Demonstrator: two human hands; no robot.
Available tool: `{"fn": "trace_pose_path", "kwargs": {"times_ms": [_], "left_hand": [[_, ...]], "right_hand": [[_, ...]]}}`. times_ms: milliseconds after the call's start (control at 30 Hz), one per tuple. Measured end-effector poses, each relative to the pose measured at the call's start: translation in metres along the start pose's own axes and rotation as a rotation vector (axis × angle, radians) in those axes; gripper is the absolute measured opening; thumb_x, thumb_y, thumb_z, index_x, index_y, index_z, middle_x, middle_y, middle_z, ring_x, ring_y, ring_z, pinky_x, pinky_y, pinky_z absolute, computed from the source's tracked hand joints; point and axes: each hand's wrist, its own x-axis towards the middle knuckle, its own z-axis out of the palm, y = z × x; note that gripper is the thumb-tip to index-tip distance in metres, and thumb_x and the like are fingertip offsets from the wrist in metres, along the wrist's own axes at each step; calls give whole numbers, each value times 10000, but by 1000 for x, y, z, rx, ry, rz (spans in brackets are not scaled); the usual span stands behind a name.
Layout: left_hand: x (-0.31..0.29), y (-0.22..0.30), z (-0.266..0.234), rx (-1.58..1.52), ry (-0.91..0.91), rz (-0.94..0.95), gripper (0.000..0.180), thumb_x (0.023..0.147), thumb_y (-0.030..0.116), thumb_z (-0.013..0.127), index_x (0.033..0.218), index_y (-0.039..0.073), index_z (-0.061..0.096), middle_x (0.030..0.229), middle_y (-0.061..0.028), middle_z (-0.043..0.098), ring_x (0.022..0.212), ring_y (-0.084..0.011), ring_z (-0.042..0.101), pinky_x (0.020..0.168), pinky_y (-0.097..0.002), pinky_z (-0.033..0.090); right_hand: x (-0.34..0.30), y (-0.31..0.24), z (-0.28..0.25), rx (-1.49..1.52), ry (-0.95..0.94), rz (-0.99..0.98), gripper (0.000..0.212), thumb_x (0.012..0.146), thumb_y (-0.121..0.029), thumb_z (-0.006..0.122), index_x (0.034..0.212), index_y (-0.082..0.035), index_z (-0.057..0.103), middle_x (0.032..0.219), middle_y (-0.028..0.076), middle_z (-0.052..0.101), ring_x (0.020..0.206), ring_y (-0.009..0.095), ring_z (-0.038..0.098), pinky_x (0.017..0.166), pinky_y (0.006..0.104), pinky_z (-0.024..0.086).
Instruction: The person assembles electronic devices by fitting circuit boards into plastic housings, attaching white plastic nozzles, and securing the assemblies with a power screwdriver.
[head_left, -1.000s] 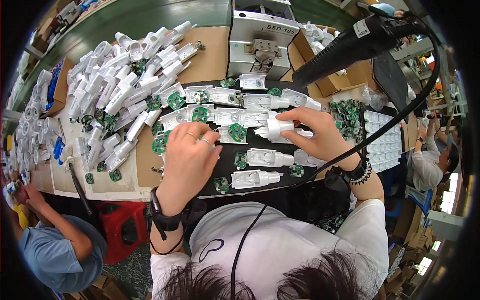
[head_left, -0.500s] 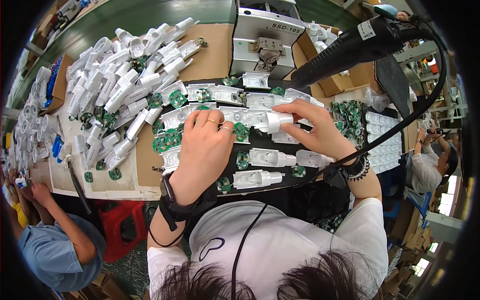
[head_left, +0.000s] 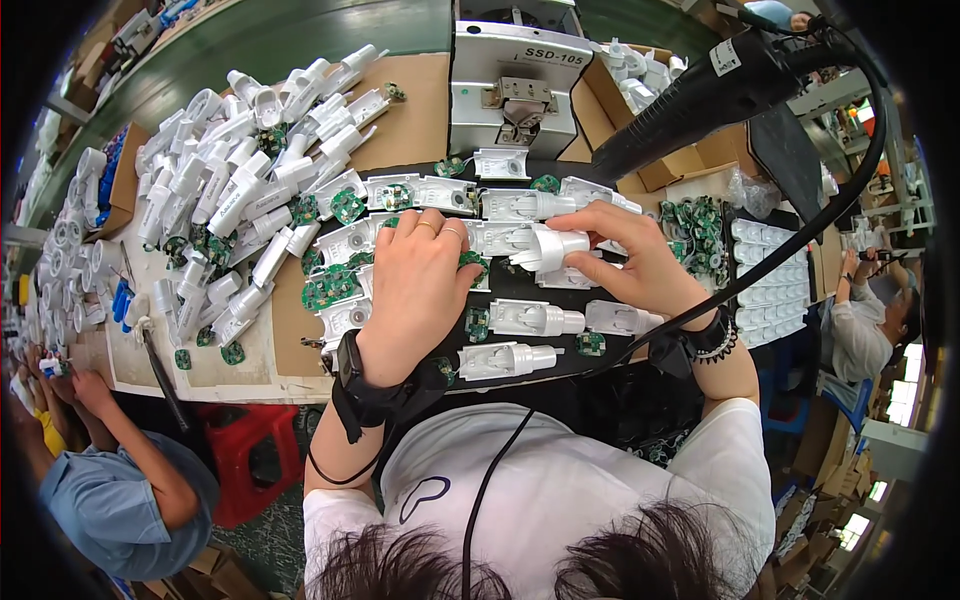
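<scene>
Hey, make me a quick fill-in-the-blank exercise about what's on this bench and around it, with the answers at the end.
1. The cylindrical part gripped by the right hand is coloured ____.
2. The left hand wears two ____ on its fingers.
3. The loose circuit boards lying just left of that hand are mainly ____ in colour.
4. The plastic stool in the lower left of the view is coloured ____.

Missing words: white; rings; green; red.

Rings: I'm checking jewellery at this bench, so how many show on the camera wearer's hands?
2, both on the left hand: a gold-coloured ring and a paler ring to its right. Some fingers of the right hand are hidden, so more may exist.
</scene>
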Motion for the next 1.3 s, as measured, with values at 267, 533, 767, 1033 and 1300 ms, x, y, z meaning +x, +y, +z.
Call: {"fn": "trace_pose_path", "kwargs": {"times_ms": [267, 533, 767, 1033, 1300], "left_hand": [[6, -2, 3, -150, -7, 36, 204, 752, 119, 736, 886, 50, 599, 829, -74, 625, 833, -269, 580, 755, -392, 429], [14, -7, 7, -335, 77, -135, 204, 788, 68, 708, 950, 23, 592, 821, -100, 611, 714, -276, 592, 643, -378, 475], [-6, -4, -14, -119, 97, 30, 303, 761, 106, 740, 1023, 44, 602, 971, -115, 595, 836, -280, 582, 730, -380, 458], [-21, -8, -16, 45, -5, 120, 399, 702, 169, 784, 1045, 62, 610, 1009, -89, 597, 1024, -280, 528, 863, -393, 397], [-22, -18, -6, -6, 9, 113, 347, 693, 160, 786, 973, 62, 604, 995, -77, 594, 1007, -278, 530, 856, -393, 402]], "right_hand": [[-3, 1, -4, -25, 0, -5, 348, 817, -29, 680, 1163, -49, 645, 985, 84, 657, 856, 182, 622, 766, 283, 508], [-1, 1, 5, 57, 27, -12, 343, 829, -32, 676, 1170, -48, 641, 997, 88, 654, 862, 181, 631, 748, 288, 516], [3, 3, 23, -7, 29, -92, 336, 844, -106, 686, 1169, -55, 617, 920, 113, 637, 791, 241, 646, 693, 325, 530], [12, -3, 46, -172, 37, -123, 245, 846, -163, 674, 1077, -93, 634, 886, 82, 633, 776, 256, 636, 660, 351, 512], [16, -12, 52, -501, 28, -288, 293, 785, -70, 703, 1062, -51, 607, 843, 89, 600, 778, 271, 598, 692, 359, 503]]}}
